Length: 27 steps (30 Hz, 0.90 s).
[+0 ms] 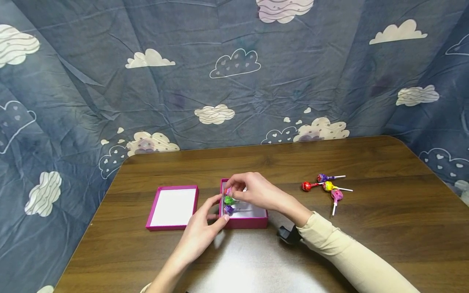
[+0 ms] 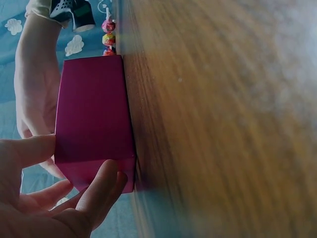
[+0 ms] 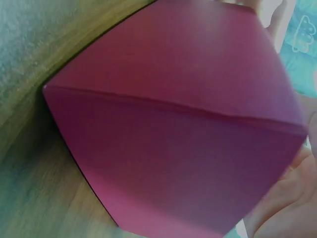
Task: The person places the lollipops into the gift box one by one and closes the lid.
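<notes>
A magenta box with a white interior sits on the table. Inside lie a green-wrapped lollipop, a purple one and a red-and-pink one. My right hand reaches over the box from the right, thumb and fingertips pinching the red-and-pink lollipop; its stick is hidden by the hand. With my left hand I touch the box's near left corner, thumb at the front edge and fingers spread along the left side. The left wrist view shows these fingertips against the box wall.
Left of the box lies its matching lid, white inside facing up. To the right are loose lollipops: red, purple, yellow and pink. A dark device hangs at my right wrist. Behind the table hangs a cloud-patterned cloth.
</notes>
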Tool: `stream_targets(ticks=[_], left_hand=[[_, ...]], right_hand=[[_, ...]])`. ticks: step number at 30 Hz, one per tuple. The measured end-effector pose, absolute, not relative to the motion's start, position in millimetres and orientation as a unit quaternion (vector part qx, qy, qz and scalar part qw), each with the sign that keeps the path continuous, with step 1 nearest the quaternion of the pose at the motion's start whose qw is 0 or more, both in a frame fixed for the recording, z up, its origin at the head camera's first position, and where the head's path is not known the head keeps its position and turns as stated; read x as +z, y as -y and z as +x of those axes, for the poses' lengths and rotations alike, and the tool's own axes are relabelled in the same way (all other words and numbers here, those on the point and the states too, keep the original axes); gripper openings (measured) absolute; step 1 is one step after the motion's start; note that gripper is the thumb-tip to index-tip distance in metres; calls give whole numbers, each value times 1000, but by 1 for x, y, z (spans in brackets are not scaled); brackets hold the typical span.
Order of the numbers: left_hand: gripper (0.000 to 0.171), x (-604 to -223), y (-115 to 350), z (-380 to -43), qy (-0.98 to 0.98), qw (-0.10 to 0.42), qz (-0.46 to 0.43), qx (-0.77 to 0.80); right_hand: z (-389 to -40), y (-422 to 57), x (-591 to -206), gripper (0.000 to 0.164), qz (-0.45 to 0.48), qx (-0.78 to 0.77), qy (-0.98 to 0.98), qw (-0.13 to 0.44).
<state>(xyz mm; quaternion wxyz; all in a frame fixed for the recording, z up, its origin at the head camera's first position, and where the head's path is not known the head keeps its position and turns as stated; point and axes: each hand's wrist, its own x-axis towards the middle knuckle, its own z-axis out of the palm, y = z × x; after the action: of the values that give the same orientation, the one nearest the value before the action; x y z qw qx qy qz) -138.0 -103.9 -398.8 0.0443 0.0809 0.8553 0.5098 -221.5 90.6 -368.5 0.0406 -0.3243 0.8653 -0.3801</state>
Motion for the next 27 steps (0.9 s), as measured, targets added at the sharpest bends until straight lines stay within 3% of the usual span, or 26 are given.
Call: stream_targets(ticks=[27], left_hand=[[57,-397,103,-135,-860,46,74,503]], right_hand=[[-179,-162,-352,19,-245,-434,-867,-3]])
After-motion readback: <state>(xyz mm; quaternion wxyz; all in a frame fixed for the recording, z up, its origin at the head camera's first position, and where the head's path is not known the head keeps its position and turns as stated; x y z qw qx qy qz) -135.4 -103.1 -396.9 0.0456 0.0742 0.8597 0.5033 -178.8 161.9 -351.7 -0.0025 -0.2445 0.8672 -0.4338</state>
